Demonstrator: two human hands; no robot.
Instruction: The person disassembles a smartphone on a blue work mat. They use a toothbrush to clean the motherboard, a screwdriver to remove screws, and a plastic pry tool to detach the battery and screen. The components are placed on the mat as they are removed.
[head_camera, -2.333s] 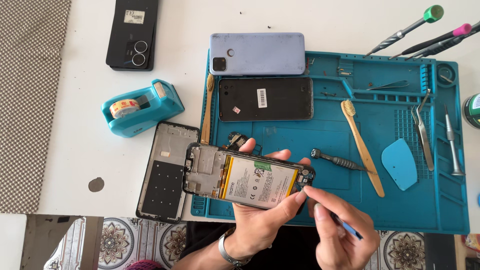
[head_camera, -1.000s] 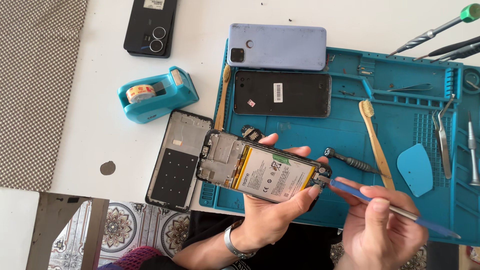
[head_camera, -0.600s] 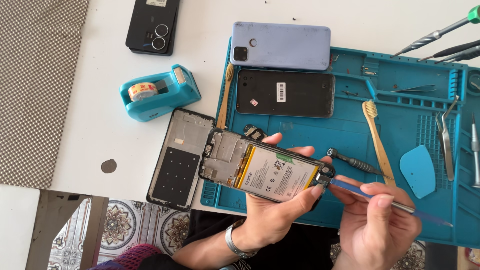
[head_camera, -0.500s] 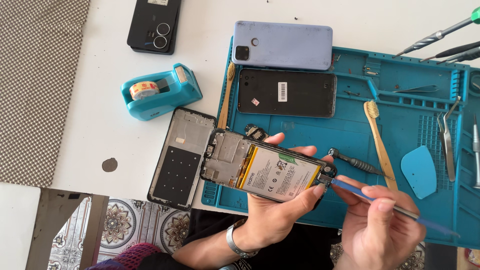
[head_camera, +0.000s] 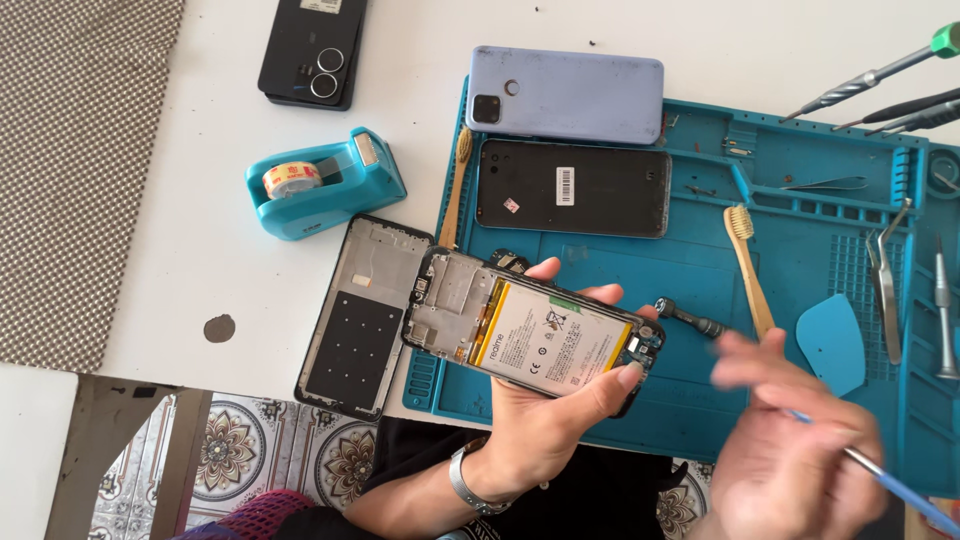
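Observation:
My left hand (head_camera: 545, 420) holds an opened phone (head_camera: 530, 330) with its back removed, its white battery and circuit boards facing up, over the near edge of a blue work mat (head_camera: 700, 400). My right hand (head_camera: 790, 455), blurred by motion, sits to the right of the phone and grips a thin blue-handled tool (head_camera: 890, 480) that points down to the right. The tool's tip is off the phone.
A black phone frame (head_camera: 365, 315) lies left of the mat. A black phone (head_camera: 572, 188) and a lilac phone (head_camera: 565, 93) lie at the mat's far side. A teal tape dispenser (head_camera: 322, 182), a bamboo brush (head_camera: 750, 270), tweezers (head_camera: 885, 275), a blue pick (head_camera: 832, 343) and screwdrivers (head_camera: 880, 70) lie around.
My right hand has drawn the tool away from the phone's right end, down and to the right. The left hand keeps the phone in place.

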